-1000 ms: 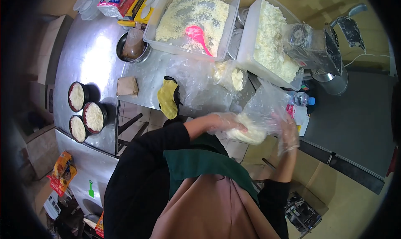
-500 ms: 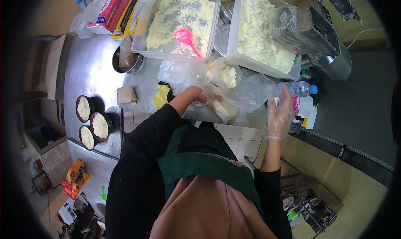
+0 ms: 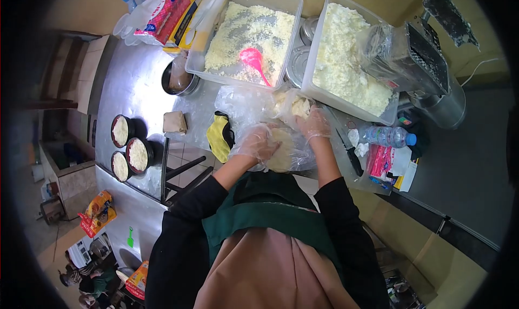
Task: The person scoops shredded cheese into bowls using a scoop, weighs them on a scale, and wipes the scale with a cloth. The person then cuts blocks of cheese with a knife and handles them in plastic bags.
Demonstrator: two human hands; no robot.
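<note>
My left hand [image 3: 256,143], in a clear plastic glove, rests with bent fingers against a plastic bag of pale, dough-like food [image 3: 281,151] at the table's front edge. My right hand [image 3: 314,123], gloved too, is at the open bag of pale yellow pieces [image 3: 299,106] just behind; its fingertips are bent onto the bag and partly hidden. Clear plastic [image 3: 243,101] lies spread behind my left hand. A yellow and black cloth item [image 3: 220,137] sits left of that hand.
Behind stand a tub of crumbs [image 3: 216,74] with a pink scoop [image 3: 252,57] and a tub of white shreds [image 3: 346,60]. A knife [image 3: 352,156] and a water bottle [image 3: 390,136] are right. Three filled bowls [image 3: 138,154] and a brown packet [image 3: 174,122] are left.
The bag of pale food, held up between both hands a second ago, now lies on the table edge. My right hand has moved from the right, where it was raised and open, to the yellow pieces.
</note>
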